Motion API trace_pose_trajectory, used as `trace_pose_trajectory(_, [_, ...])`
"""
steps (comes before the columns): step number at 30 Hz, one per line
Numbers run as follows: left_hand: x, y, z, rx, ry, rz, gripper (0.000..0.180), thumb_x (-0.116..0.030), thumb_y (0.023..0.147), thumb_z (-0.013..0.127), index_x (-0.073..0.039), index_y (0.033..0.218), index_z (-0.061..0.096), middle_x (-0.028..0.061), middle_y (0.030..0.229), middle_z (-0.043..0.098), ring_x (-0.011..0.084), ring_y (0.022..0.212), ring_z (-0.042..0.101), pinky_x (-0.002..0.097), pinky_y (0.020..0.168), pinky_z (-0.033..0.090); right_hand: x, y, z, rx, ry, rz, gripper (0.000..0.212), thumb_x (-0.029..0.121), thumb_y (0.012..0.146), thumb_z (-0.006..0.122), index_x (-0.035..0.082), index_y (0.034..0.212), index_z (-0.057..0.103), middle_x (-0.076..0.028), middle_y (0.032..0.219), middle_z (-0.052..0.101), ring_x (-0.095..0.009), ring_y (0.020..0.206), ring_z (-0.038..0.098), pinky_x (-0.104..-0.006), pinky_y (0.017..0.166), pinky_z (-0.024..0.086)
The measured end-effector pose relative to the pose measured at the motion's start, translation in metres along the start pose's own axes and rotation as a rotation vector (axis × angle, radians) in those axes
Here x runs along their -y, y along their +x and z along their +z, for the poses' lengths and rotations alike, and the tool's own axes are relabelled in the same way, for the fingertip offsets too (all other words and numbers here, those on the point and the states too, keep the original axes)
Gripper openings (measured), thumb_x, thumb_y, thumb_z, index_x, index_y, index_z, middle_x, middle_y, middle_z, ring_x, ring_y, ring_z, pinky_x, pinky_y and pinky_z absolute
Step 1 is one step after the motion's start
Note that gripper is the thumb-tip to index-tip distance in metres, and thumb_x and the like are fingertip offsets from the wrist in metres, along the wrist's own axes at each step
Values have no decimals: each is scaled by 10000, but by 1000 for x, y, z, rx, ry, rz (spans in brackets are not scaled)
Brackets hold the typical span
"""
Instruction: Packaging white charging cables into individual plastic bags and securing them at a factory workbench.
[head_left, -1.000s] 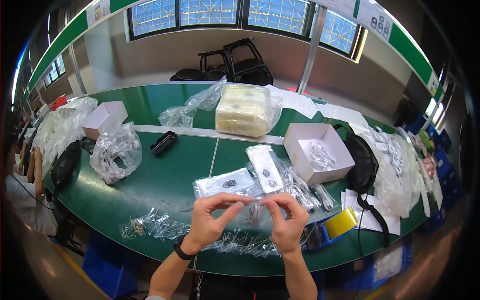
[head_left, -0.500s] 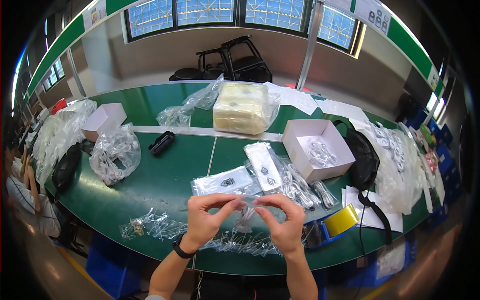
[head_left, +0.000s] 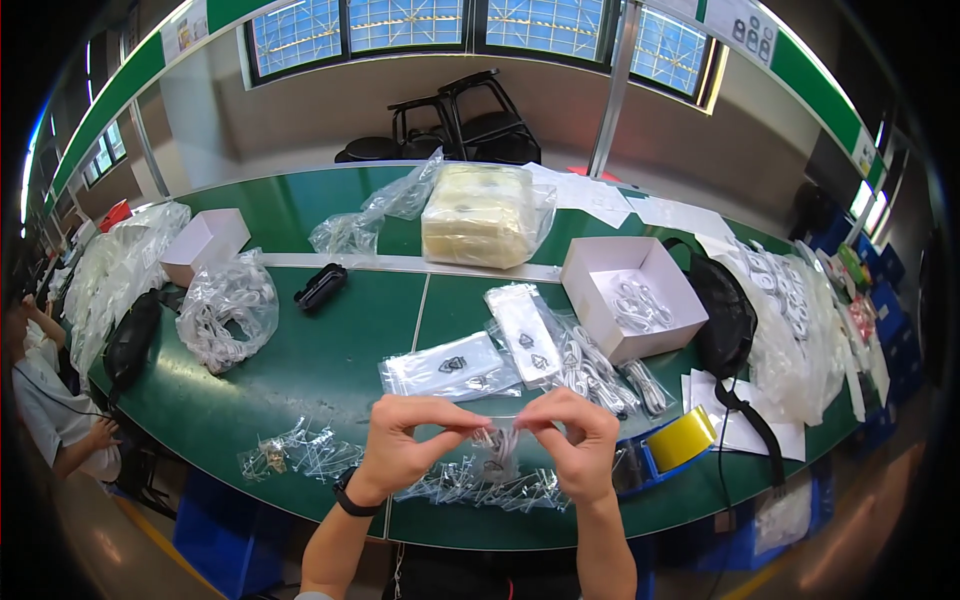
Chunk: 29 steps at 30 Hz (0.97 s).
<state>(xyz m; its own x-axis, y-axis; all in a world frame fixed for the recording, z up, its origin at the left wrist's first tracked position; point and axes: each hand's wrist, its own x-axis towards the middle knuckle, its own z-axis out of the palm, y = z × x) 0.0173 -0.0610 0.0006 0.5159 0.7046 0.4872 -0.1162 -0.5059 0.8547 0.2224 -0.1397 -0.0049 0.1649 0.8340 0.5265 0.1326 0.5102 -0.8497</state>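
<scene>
My left hand [head_left: 408,450] and my right hand [head_left: 578,448] face each other above the near edge of the green table. Thumb and forefinger of each pinch the top of a small clear plastic bag [head_left: 500,463], one at each upper corner. A grey-white coiled cable seems to be inside it. Just beyond the hands lie flat clear bags [head_left: 443,368] and another stack of clear bags [head_left: 524,335]. Bagged white cables [head_left: 592,378] rest beside them. Below the held bag is a row of thin wire-like pieces in clear plastic [head_left: 487,488].
A white box [head_left: 640,345] holding cables stands at right, near a tape dispenser with yellow tape [head_left: 682,440] and a black pouch [head_left: 722,325]. A wrapped pale block [head_left: 478,220] sits at the back. Left are a bagged cable coil [head_left: 228,310] and a co-worker [head_left: 65,400].
The pinching fingers have shifted slightly, and more of the bag shows hanging between them. At far left the co-worker's arms have moved.
</scene>
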Motion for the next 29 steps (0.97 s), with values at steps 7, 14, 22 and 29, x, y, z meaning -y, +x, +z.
trace_pose_trajectory(7, [-1, -5, -3, 76, -155, -14, 186, 112, 765, 637, 51, 899, 753, 170, 882, 756, 234, 851, 739, 309, 809, 563, 1, 0, -4, 116, 326, 123, 155, -128, 817, 578, -65, 884, 703, -183, 925, 682, -277, 926, 665, -375, 850, 531])
trace_pose_trajectory(14, [3, -6, -4, 38, -234, 25, 153, 31, 811, 691, 18, 948, 757, 133, 933, 765, 170, 882, 735, 268, 833, 551, 1, 0, -5, 131, 345, 118, 139, -88, 851, 589, -75, 923, 707, -180, 956, 682, -272, 963, 660, -395, 906, 526])
trace_pose_trajectory(22, [-6, -1, 7, -11, -95, -131, 168, 44, 833, 735, 50, 1002, 738, 141, 947, 758, 182, 892, 737, 273, 822, 579, 0, 0, 6, -22, 157, 89, 167, -149, 813, 682, -59, 950, 713, -153, 963, 674, -225, 942, 664, -320, 856, 534])
trace_pose_trajectory(29, [-14, -1, 2, 42, -214, -279, 247, 58, 867, 694, 55, 1114, 706, 140, 942, 757, 214, 896, 740, 278, 833, 585, 1, -2, 3, -30, 125, 140, 181, -144, 825, 671, -43, 966, 722, -137, 965, 672, -195, 915, 661, -278, 822, 529])
